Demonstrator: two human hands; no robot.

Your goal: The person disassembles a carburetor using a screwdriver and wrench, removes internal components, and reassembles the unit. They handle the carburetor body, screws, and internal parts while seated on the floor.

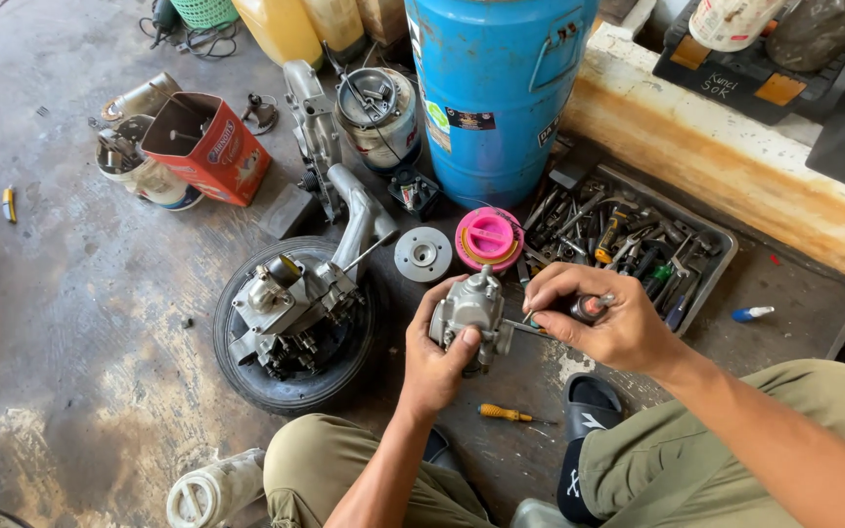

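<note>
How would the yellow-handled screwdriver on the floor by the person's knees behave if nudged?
The yellow-handled screwdriver lies flat on bare concrete, so it would probably roll, its handle looking rounded. It looks small and rigid, likely light and easy to pinch up.

- One view only: head cam, worn by a seated person, no 2nd view to overlap.
- Faces steeply down and fwd onto the concrete floor (80, 293).
- Close range: hands centre-frame, knees at bottom edge.
- Top edge reaches the blue drum (496, 88).
</note>
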